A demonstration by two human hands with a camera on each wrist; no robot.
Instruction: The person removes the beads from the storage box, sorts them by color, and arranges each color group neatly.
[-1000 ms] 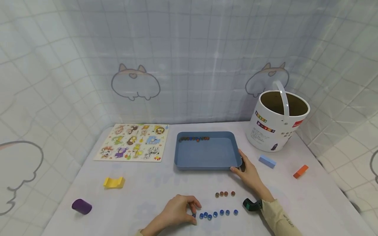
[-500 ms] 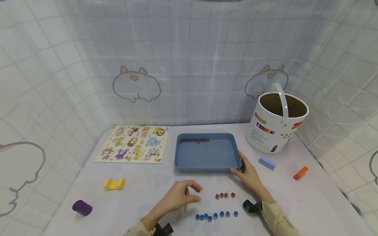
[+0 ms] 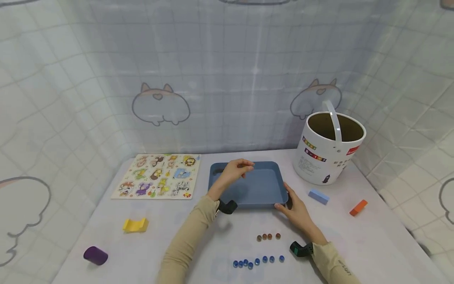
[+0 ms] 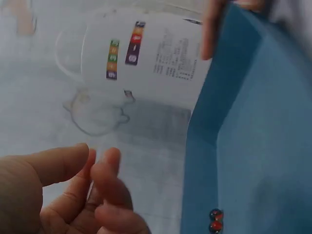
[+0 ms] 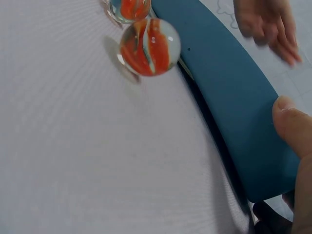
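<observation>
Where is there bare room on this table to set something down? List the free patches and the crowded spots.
Free: the strip between the yellow block and the left sleeve; the near right corner below the orange block; the gap between puzzle board and blue tray. Crowded: the front centre, with blue marbles, brown marbles and the right hand on the tray's corner.

Bright even light; soft shadows; wrist views blurred; head view edge-warped

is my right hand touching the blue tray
Touching. In the head view the right hand grips the blue tray at its near right corner; the right wrist view shows the thumb on its rim.
</observation>
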